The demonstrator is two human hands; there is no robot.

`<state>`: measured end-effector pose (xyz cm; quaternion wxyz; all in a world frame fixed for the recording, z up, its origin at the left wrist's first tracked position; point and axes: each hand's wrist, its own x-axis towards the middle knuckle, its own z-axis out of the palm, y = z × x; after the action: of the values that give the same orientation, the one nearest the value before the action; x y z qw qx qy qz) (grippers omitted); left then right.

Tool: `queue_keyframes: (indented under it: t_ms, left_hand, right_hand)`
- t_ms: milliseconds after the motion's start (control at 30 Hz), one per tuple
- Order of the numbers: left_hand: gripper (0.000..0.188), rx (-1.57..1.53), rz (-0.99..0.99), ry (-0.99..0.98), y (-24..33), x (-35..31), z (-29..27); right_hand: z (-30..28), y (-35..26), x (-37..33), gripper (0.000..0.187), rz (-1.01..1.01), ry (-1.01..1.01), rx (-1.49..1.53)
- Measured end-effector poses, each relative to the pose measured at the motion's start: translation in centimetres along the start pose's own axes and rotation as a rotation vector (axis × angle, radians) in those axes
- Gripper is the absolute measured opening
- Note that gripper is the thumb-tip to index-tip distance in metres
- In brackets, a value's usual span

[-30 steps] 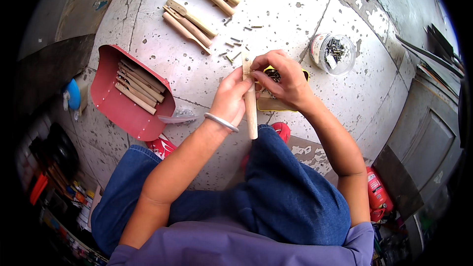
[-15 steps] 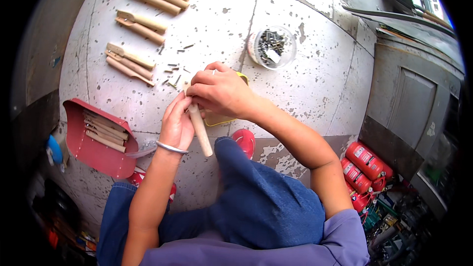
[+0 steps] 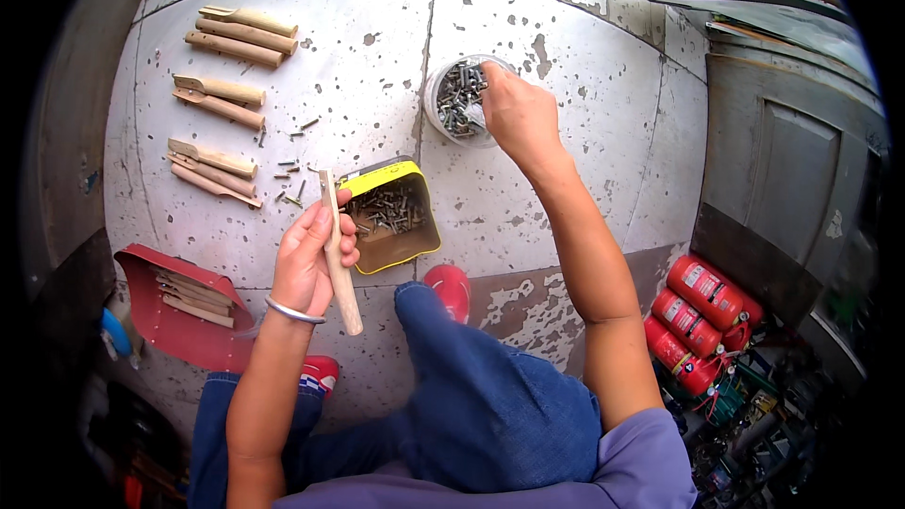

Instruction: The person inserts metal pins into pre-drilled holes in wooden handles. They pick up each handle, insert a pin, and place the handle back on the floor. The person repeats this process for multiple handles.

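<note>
My left hand (image 3: 300,259) is closed around a wooden handle (image 3: 341,278), a pale round stick with a flattened, cut upper end. The handle tilts, its round end pointing down toward my knee. At the far side, my right hand (image 3: 521,113) reaches over the rim of a round clear tub (image 3: 436,123) full of small metal fasteners (image 3: 459,94). Its fingers are bent together at the fasteners, and the fingertips are partly hidden. Just beyond the handle stands a yellow-rimmed box (image 3: 385,172) with more small metal pieces (image 3: 388,212) inside.
Several similar wooden handles (image 3: 240,38) lie in three groups at the far left. Loose metal pins (image 3: 283,175) are scattered beside them. A red bin (image 3: 174,335) at left holds more wooden pieces (image 3: 195,300). Red fire extinguishers (image 3: 685,320) lie at right by a grey cabinet (image 3: 797,179).
My right hand has left the handle and moved up and right to the tub. My left hand keeps the handle, slightly further left. The yellow-rimmed box is now uncovered to view.
</note>
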<state>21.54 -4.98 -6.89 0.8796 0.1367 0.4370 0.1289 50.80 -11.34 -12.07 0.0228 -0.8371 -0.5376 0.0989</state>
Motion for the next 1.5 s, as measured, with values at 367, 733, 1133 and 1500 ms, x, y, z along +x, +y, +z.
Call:
queue_keyframes:
  t_ms: [367,733,1133,1500]
  left_hand:
    - [0.04,0.146,-0.003,0.002,4.3,-1.0,0.1]
    - [0.04,-0.001,-0.084,-0.109,0.8,0.6,3.3]
    - [0.039,-0.011,-0.078,-0.089,0.8,0.4,1.8]
    - [0.037,-0.039,-0.063,-0.106,0.7,0.5,1.2]
  right_hand:
    - [-0.3,-2.4,-1.4,0.025,0.007,-0.328,0.126]
    - [1.3,-1.9,0.9,0.019,-0.01,-0.247,-0.075]
    - [3.7,-1.4,2.5,0.009,-0.024,0.032,-0.047]
    - [3.4,-1.4,1.7,0.01,0.077,0.023,0.051]
